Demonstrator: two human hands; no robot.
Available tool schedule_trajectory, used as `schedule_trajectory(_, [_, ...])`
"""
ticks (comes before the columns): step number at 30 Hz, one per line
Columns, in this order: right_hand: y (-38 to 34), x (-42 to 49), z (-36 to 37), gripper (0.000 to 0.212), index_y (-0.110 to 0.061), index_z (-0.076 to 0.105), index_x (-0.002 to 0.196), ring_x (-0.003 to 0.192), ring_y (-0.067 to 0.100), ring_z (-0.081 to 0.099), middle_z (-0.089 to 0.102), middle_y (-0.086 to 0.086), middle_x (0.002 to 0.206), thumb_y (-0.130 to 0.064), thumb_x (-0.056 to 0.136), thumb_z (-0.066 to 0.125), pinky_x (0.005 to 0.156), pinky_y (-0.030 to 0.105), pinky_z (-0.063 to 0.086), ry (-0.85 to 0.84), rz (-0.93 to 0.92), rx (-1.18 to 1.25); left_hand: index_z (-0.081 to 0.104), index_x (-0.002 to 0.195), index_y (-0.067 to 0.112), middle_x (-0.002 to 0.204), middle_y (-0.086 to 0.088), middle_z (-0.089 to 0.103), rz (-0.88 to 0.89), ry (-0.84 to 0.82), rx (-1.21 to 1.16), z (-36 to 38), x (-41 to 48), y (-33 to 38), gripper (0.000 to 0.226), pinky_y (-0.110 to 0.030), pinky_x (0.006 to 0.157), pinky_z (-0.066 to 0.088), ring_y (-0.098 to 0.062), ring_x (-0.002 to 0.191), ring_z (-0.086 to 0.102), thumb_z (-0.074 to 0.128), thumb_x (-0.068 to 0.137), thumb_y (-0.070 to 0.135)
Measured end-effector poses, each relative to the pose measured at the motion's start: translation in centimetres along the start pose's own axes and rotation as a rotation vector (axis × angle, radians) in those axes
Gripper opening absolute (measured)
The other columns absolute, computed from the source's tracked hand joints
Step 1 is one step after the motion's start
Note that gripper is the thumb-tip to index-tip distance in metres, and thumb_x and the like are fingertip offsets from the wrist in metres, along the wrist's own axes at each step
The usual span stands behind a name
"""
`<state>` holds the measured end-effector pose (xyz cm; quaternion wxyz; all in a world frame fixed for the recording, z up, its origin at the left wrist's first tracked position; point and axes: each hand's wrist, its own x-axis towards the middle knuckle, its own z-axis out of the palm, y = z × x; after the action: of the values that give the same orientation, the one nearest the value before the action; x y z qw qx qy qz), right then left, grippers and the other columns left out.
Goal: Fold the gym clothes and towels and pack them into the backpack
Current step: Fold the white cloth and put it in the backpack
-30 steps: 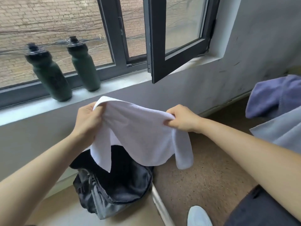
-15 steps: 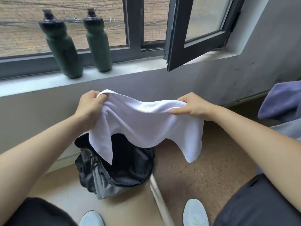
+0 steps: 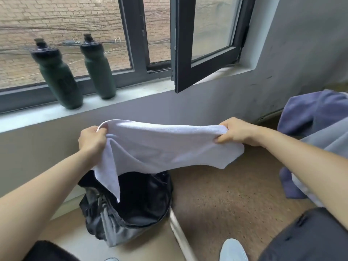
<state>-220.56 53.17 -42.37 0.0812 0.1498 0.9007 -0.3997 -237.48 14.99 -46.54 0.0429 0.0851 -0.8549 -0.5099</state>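
My left hand and right hand each pinch shut on a white towel stretched above the open backpack. If either grip slips, the hanging corner could drag on the floor.

Left hand: you grip the towel end.
Right hand: you grip the other end.
Backpack: open, below the towel.

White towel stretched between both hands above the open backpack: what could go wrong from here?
The white towel is held only at its top edge by the left hand and right hand; its hanging corner already dangles into the backpack and could drag in unfolded. The soft backpack mouth may sag shut.
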Motion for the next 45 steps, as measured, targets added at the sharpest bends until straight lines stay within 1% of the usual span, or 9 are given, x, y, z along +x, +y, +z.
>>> schedule_trajectory(9, [-0.6, -1.2, 1.1, 0.029, 0.000, 0.069, 0.093, 0.080, 0.022, 0.069, 0.073, 0.011, 0.089, -0.028, 0.089, 0.076, 0.069, 0.031, 0.053, -0.169, 0.014, 0.305, 0.065, 0.079, 0.009, 0.071, -0.009, 0.055, 0.030, -0.365, -0.071, 1.3, -2.5, 1.6, 0.024, -0.030, 0.060, 0.034, -0.021, 0.069, 0.049, 0.051, 0.097, 0.016])
schedule_trajectory(17, [-3.3, 0.3, 2.7, 0.007, -0.008, 0.068, 0.098, 0.079, 0.022, 0.067, 0.070, 0.017, 0.098, -0.013, 0.093, 0.070, 0.070, 0.033, 0.054, 0.179, -0.010, 0.506, 0.073, 0.080, 0.006, 0.075, -0.011, 0.071, -0.056, -0.541, -0.031, 2.6, -5.2, 3.7, 0.027, -0.032, 0.065, 0.046, -0.024, 0.065, 0.062, 0.065, 0.092, 0.028])
schedule_trajectory(21, [-5.5, -0.9, 4.6, 0.038, -0.023, 0.066, 0.128, 0.083, 0.018, 0.070, 0.070, 0.009, 0.105, -0.006, 0.094, 0.066, 0.065, 0.026, 0.057, 0.003, -0.062, 0.557, 0.077, 0.093, 0.003, 0.089, -0.016, 0.079, -0.083, -0.675, -0.171, 3.5, -7.2, 4.7, 0.034, -0.037, 0.077, 0.056, -0.027, 0.076, 0.073, 0.069, 0.096, 0.036])
schedule_trajectory(26, [-7.0, -1.8, 7.9, 0.015, -0.005, 0.075, 0.106, 0.087, 0.019, 0.069, 0.071, 0.013, 0.097, -0.002, 0.094, 0.066, 0.075, 0.030, 0.055, -0.182, -0.144, 0.571, 0.075, 0.099, 0.006, 0.101, -0.017, 0.075, -0.058, -0.859, -0.263, 4.5, -8.5, 5.3, 0.025, -0.039, 0.088, 0.052, -0.027, 0.089, 0.071, 0.063, 0.100, 0.027])
schedule_trajectory(31, [-7.5, -1.6, 8.7, 0.059, -0.006, 0.065, 0.124, 0.087, 0.034, 0.051, 0.062, 0.022, 0.105, 0.023, 0.079, 0.038, 0.073, 0.031, 0.050, -0.355, -0.201, 0.537, 0.049, 0.075, 0.017, 0.070, -0.003, 0.054, -0.117, -0.885, -0.320, 5.5, -9.8, 5.7, 0.025, -0.020, 0.052, 0.039, -0.019, 0.060, 0.056, 0.054, 0.099, 0.025])
schedule_trajectory(33, [-7.4, -1.3, 8.7, 0.062, -0.008, 0.061, 0.128, 0.088, 0.038, 0.052, 0.064, 0.023, 0.109, 0.025, 0.080, 0.040, 0.076, 0.037, 0.054, -0.370, -0.235, 0.550, 0.055, 0.078, 0.018, 0.080, -0.004, 0.067, -0.135, -0.919, -0.407, 5.3, -9.4, 5.4, 0.024, -0.025, 0.060, 0.048, -0.018, 0.069, 0.067, 0.052, 0.102, 0.022])
schedule_trajectory(37, [-7.3, -1.1, 9.2, 0.041, -0.008, 0.063, 0.121, 0.102, 0.024, 0.074, 0.076, 0.014, 0.106, 0.017, 0.088, 0.062, 0.080, 0.030, 0.061, -0.134, -0.367, 0.418, 0.070, 0.117, -0.003, 0.119, -0.024, 0.073, -0.119, -0.980, -0.468, 4.3, -8.8, 5.2, 0.031, -0.039, 0.090, 0.057, -0.029, 0.107, 0.073, 0.049, 0.093, 0.000])
schedule_trajectory(40, [-7.5, -0.9, 9.4, 0.031, -0.006, 0.066, 0.112, 0.094, 0.016, 0.075, 0.078, 0.008, 0.097, 0.012, 0.087, 0.068, 0.073, 0.023, 0.060, 0.065, -0.434, 0.354, 0.073, 0.114, -0.004, 0.113, -0.028, 0.071, -0.076, -0.966, -0.418, 4.1, -8.7, 4.7, 0.043, -0.038, 0.080, 0.058, -0.036, 0.096, 0.072, 0.049, 0.080, -0.015])
schedule_trajectory(45, [-7.4, -0.6, 9.8, 0.013, -0.014, 0.072, 0.094, 0.087, 0.019, 0.075, 0.078, 0.000, 0.087, -0.003, 0.087, 0.071, 0.079, 0.047, 0.062, 0.232, -0.517, 0.217, 0.068, 0.127, 0.006, 0.127, -0.032, 0.064, 0.036, -1.174, -0.381, 4.0, -9.2, 4.4, 0.062, -0.050, 0.096, 0.038, -0.036, 0.110, 0.061, 0.060, 0.068, -0.010])
